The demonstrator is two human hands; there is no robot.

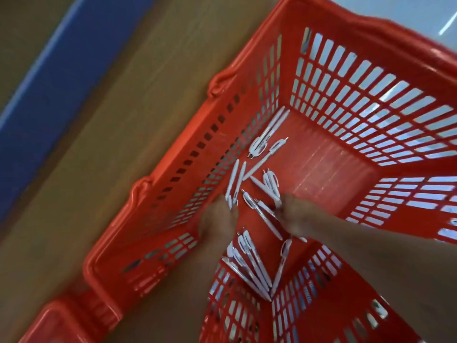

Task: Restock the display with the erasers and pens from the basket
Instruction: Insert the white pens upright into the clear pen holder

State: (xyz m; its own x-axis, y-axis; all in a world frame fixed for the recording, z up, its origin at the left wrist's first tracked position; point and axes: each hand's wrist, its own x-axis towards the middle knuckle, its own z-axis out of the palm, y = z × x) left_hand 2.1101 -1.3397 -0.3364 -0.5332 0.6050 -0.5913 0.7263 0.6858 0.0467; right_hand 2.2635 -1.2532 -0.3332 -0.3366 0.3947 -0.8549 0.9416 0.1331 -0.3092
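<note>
- Pens [249, 263], white ones, lie in a loose bundle in the nearest corner of the red basket [333, 164], their ends pointing into the corner.
- Another red basket [57, 323] shows only partly at the lower left, just beside the first one.
- Both hands are down inside the basket, near its floor, and both are blurred.
- The left hand [217, 219] is by the left wall, its fingers touching a pair of white pens; I cannot tell if it grips them.
- The right hand [295, 216] comes in from the right side, its fingertips at a few crossed pens [249, 201] in the middle; whether it holds any, I cannot tell.
- More pens [269, 134] lie further, along the left wall up to the far corner.
- The right part of the basket floor is bare red plastic.
- The basket stands on a brown wooden counter [123, 107].
- Beyond it, at the left, runs a blue strip [49, 82].
</note>
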